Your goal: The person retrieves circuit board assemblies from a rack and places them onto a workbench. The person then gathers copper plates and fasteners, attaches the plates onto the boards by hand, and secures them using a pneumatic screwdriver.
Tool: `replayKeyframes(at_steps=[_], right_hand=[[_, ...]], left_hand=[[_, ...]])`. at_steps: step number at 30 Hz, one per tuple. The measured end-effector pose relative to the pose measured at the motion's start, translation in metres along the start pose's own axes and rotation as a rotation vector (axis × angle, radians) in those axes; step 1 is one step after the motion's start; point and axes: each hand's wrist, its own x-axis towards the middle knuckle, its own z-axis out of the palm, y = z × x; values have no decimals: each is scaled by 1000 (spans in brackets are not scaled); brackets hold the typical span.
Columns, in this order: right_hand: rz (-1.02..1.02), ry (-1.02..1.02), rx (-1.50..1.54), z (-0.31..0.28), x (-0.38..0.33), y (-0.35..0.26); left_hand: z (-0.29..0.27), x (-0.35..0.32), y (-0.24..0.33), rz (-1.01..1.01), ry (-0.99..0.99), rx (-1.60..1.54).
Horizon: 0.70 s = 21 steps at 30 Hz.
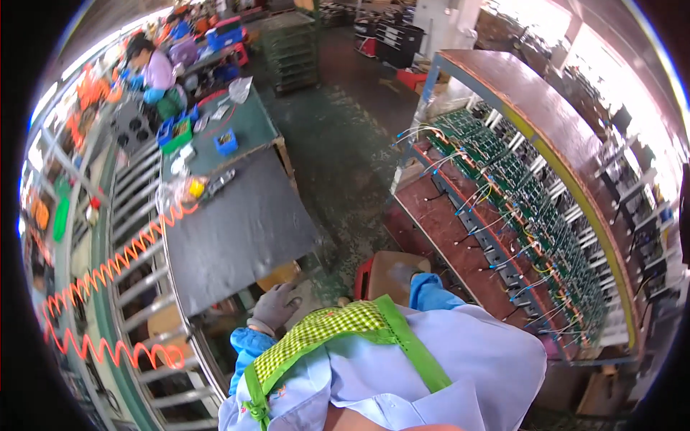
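While the gloved left hand [277, 305] hangs open-fingered, the right hand's grip stays hidden behind the stool [388, 276]

We stand in an electronics assembly workshop: a long rack [575, 194] holds rows of green circuit boards [517, 179] strung with coloured wires. Beside us a roller conveyor [136, 237] runs past a dark work surface [237, 223] with parts bins [226, 141] and a coiled orange air hose [108, 269]. Another person [154, 72] works at a surface farther along.
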Motion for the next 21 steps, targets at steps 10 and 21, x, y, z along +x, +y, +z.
replayKeyframes(at_steps=[10,21], right_hand=[[556,725,931,-176,-32,-43],[1593,938,666,-157,-256,-223]], left_hand=[[-33,170,24,462,-379,107],[-5,241,173,1145,-725,86]])
